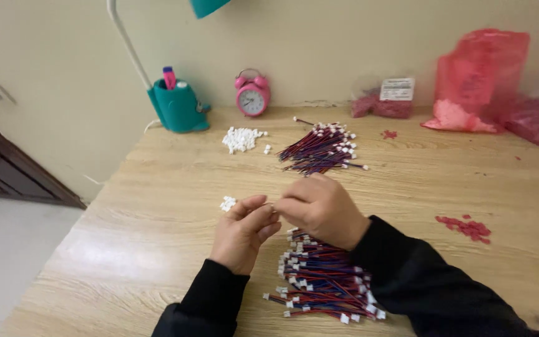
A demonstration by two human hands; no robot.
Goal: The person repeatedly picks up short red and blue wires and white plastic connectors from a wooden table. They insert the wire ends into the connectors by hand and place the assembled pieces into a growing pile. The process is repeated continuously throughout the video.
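Two bare hands in black sleeves are brought together over the middle of a pale wood-grain tabletop (157, 181). The left hand (242, 232) has thumb and fingertips pinched together, and the right hand (321, 209) is curled with its fingers closed toward them; something very small is held between the two, too small to be made out. A joining step appears to be in hand, a tiny part being fitted at the fingertips, and steady alignment and a firm, fine press would be called for next.

Just below the right wrist, toward the near edge, a thick bundle of thin red, blue and black wires (322, 281) with small white plastic ends is laid. A second, looser wire bundle (319, 148) is fanned out toward the far edge. Beside it a heap of little white plastic connectors (241, 138) is seen, and a few loose white connectors (228, 203) lie just left of the left hand. Along the far edge a teal lamp base (179, 107), a round pink alarm clock (252, 95) and crinkled red plastic bags (478, 81) are set.
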